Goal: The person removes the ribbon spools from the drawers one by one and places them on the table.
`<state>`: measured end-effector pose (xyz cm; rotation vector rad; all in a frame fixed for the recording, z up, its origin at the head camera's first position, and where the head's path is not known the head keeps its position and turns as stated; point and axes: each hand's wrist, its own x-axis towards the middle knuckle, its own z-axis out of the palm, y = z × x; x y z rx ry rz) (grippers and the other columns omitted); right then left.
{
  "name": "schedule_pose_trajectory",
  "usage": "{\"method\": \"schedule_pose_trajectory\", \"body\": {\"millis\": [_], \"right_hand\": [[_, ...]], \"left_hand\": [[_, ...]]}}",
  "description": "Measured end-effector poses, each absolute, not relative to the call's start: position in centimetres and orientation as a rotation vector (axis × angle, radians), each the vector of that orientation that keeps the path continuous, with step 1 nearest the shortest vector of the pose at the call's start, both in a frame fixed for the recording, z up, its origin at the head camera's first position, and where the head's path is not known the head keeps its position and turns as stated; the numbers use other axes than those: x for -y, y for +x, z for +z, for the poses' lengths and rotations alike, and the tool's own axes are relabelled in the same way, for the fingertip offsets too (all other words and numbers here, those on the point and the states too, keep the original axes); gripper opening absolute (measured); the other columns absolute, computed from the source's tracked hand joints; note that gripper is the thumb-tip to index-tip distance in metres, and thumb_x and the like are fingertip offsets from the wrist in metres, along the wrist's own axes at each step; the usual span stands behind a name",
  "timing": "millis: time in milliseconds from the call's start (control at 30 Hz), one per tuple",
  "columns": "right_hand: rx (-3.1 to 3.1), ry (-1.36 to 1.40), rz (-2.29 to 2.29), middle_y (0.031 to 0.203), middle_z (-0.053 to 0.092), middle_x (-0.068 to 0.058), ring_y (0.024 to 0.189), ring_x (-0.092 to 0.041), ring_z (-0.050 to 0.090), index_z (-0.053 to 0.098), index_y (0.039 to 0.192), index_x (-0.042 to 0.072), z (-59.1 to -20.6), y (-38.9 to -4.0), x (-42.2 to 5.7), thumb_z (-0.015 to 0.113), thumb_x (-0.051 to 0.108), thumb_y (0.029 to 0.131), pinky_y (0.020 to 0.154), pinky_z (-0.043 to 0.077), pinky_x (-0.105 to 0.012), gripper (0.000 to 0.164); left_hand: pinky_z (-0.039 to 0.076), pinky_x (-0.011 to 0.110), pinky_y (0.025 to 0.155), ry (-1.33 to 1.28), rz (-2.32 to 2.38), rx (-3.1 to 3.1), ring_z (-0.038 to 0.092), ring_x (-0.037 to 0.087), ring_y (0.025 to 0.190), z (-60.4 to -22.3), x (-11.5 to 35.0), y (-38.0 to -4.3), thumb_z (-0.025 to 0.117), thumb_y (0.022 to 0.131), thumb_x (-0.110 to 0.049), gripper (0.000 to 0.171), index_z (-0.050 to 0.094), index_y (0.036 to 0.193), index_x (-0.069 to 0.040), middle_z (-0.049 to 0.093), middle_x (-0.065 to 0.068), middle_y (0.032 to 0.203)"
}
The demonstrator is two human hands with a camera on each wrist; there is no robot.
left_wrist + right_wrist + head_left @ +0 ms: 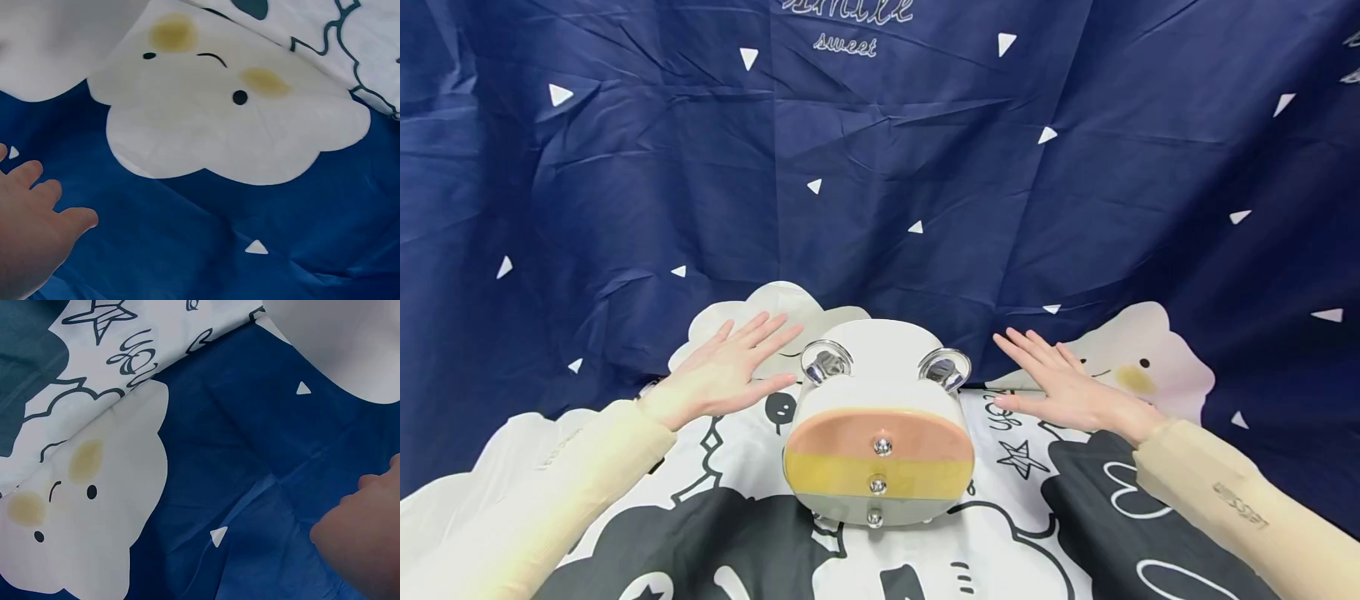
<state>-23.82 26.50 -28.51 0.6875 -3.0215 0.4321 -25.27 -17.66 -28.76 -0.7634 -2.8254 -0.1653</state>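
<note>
A white rounded box stands on the patterned cloth in the middle of the head view. Its oval front has a pink, a yellow and a grey-green band, each with a silver knob, and two round shiny silver pieces sit on top like ears. To the left of the box, my left hand is held with fingers straight and spread, touching nothing. My right hand is held likewise on the other side, apart from the box. Both wrist views show only part of each hand, with a blurred white curved surface at the upper edge.
Black and white printed cloth covers the surface under the box. Behind it hangs a dark blue curtain with white triangles, lettering and cloud shapes, one with a printed smiling face.
</note>
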Motion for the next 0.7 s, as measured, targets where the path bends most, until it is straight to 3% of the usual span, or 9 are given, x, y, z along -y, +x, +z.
{"method": "schedule_pose_trajectory", "body": {"millis": [700], "right_hand": [[2.872,0.84,0.39,0.162,0.01,-0.002,0.15,-0.032,0.005,0.013,0.153,0.029,-28.1,-19.7,-24.5,0.06,0.052,0.087,0.117,0.004,-0.057,0.084]], "left_hand": [[0.011,0.053,0.12,-0.864,-0.293,2.779,0.017,0.021,0.149,-26.4,13.1,-25.6,0.043,0.092,-0.06,0.068,0.019,0.151,-0.036,0.022,-0.002,0.159]]}}
